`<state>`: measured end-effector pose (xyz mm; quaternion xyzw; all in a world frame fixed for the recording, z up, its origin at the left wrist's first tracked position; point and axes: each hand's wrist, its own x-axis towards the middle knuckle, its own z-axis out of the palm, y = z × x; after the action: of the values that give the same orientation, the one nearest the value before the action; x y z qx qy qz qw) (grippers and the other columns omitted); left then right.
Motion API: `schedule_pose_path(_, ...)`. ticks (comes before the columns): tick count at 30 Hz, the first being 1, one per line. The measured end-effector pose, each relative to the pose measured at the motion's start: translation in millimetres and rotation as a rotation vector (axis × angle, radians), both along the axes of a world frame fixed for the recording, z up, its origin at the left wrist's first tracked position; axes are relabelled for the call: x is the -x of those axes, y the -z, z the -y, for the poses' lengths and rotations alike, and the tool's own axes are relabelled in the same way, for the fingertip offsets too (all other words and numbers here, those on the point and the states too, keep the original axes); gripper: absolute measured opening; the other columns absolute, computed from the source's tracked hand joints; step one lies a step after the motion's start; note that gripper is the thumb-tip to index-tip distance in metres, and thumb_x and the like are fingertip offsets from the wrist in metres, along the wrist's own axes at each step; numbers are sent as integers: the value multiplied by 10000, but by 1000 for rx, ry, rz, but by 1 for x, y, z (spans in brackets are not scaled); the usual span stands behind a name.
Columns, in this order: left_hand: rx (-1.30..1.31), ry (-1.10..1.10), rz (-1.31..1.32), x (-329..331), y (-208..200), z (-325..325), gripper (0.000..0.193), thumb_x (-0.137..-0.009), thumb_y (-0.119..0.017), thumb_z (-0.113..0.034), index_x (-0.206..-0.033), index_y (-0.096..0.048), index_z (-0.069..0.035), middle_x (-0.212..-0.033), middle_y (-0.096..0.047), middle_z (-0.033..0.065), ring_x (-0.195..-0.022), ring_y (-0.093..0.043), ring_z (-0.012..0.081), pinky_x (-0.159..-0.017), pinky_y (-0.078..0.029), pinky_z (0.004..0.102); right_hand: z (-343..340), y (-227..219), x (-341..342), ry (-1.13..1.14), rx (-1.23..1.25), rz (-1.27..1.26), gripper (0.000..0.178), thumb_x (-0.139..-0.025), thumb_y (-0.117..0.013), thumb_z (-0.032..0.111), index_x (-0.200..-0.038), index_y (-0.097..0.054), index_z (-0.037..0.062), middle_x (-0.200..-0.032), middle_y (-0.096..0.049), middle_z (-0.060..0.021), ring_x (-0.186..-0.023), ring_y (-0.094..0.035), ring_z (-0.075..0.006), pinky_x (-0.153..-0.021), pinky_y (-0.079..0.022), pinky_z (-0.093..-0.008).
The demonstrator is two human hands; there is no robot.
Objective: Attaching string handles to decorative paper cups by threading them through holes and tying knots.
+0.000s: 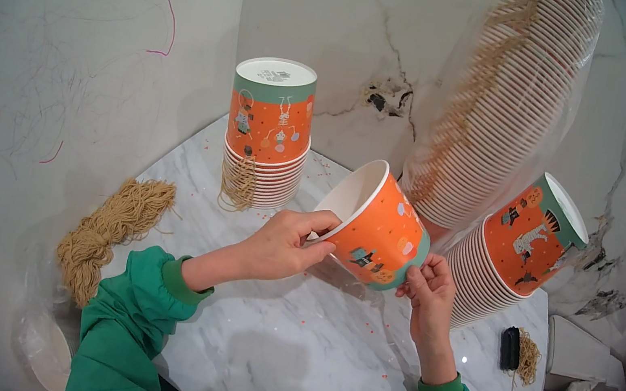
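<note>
Both hands hold one orange paper cup [383, 235] with a green band at its base and a white inside, tilted so the mouth faces up and left. The thumb and fingers of my left hand [282, 243] pinch its rim. My right hand [430, 290] grips the green base edge between thumb and fingers. Behind it, to the left, an upside-down stack of like cups [271, 119] stands on the table, with a small loop of tan string [238, 181] hanging at its side. Another leaning stack of cups [523, 237] is just right of my right hand.
A tall column of cups in clear plastic [509, 95] leans at the back. Left lies a thick bundle of tan string [110, 233]; right, a small black object [510, 348] beside more tan string [527, 356]. Tiny red specks dot the marble table [270, 336]. Walls stand behind and left.
</note>
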<state>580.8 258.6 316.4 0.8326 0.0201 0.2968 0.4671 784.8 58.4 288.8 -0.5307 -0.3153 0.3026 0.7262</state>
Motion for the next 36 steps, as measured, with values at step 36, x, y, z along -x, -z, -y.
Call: schedule_pose_path(36,399,26,-132,1,-9,-1,205,-1014,-628,-160,-1175,-611,-33,-965,-636,-25,-756,-544,21,-605,-490,216,-4,20,6,41,80,699,270,-915,-733,31,-1143,-587,29,-1039,-629,-9,-904,-610,-72,-765,-524,-237)
